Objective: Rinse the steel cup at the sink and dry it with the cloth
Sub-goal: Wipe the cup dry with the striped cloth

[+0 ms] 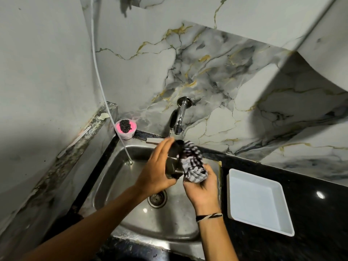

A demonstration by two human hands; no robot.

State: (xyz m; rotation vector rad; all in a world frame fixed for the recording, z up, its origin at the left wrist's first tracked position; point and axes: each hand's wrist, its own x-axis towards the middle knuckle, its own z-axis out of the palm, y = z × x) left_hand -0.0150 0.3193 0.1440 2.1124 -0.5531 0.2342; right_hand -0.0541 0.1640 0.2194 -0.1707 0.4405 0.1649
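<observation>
The left hand (pixel 157 166) holds the steel cup (pixel 174 160) above the sink (pixel 113 178), just in front of the tap (pixel 178 117), with the fingers (pixel 162 147) laid along the cup's side and grasping it. The right hand (pixel 202 187) grips a bunched striped cloth (pixel 194 164), fingers clenched around its lower part, and the cloth touches the cup on its right side. No water is visible at the tap, so the step in hand is judged to be the drying, with the rinse apparently complete. The cup's long axis runs roughly from the near lower end toward the far upper end, tilted away from the person; the far end appears to be the mouth, though the dark surface makes this uncertain. The next move calls for turning the cup in the left hand while the cloth wipes around the wall, then pushing the cloth inside. A firm hold is needed, because wet steel is likely to slip. A white tray (pixel 259 202) lies on the black bench (pixel 310 213) to the right, well apart from both hands.
</observation>
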